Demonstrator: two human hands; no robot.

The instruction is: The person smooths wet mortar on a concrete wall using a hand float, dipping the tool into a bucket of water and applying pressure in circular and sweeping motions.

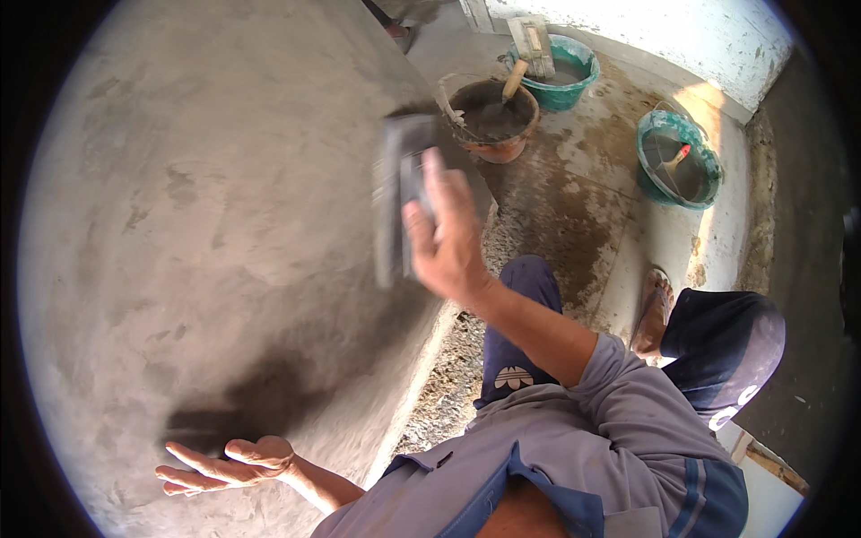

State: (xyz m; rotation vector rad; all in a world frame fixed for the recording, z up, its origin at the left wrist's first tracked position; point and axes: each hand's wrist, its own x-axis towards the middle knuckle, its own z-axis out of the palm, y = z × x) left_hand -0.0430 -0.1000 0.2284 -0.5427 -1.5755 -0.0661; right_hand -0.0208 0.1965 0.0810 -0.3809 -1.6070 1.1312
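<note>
My right hand [448, 238] is closed round the handle of a plastering float [392, 202], which is blurred by motion. The float is held at the right part of a broad grey plastered surface [206, 224]; whether its face touches the plaster cannot be told. Low on the left, my left hand [229, 466] is open, its fingers spread and nothing in it. It is close to the same surface, near a dark shadow, and I cannot tell if it rests there.
Beyond the float stands a brown bucket [504, 151] of mortar with a wooden-handled tool [514, 79]. Behind it, a green bucket [585, 81] has another float [533, 45] across its rim. A second green bucket [642, 148] holds a brush [674, 160]. Rough rubble [439, 394] edges the plaster.
</note>
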